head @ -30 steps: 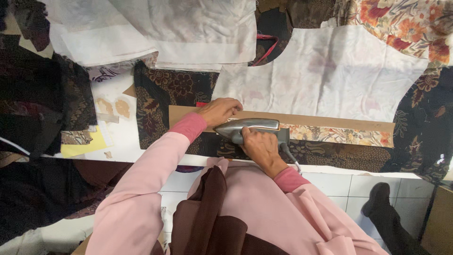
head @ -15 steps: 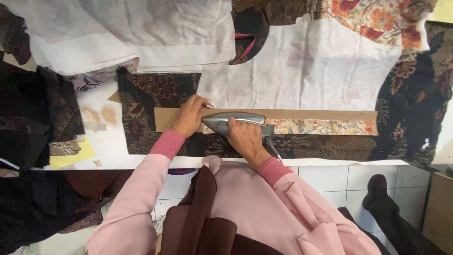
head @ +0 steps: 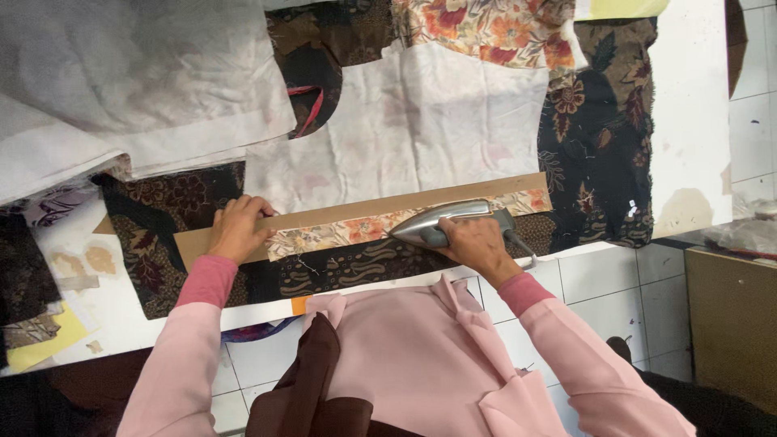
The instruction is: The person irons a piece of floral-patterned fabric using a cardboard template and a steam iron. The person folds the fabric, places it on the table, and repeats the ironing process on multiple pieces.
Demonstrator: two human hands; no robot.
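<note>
Gripping the iron by its handle, the right hand has its fingers wrapped shut around it. The iron lies on the right part of a floral strip, its pointed nose aimed left along the strip and its cord trailing off to the right past the wrist.

The left hand rests flat at the left end of a long card strip, fingers spread and pressing down, holding nothing. The floral strip lies just on the near side of that card, touching it along its length. Both run slightly tilted, rising toward the right. Under them sits dark patterned cloth, which reaches out on the left and right and hangs close to the near edge of the table.

On the far side of the card lies a white cut piece, wrinkled and faintly stained. Farther still, an orange floral cloth lies at the top edge. A pile of white sheets covers the far left. At the near left, a yellow scrap lies near the table edge. Pink sleeves cover both arms, and a brown scarf hangs down the person's front. White floor tiles show below the table on the right.
</note>
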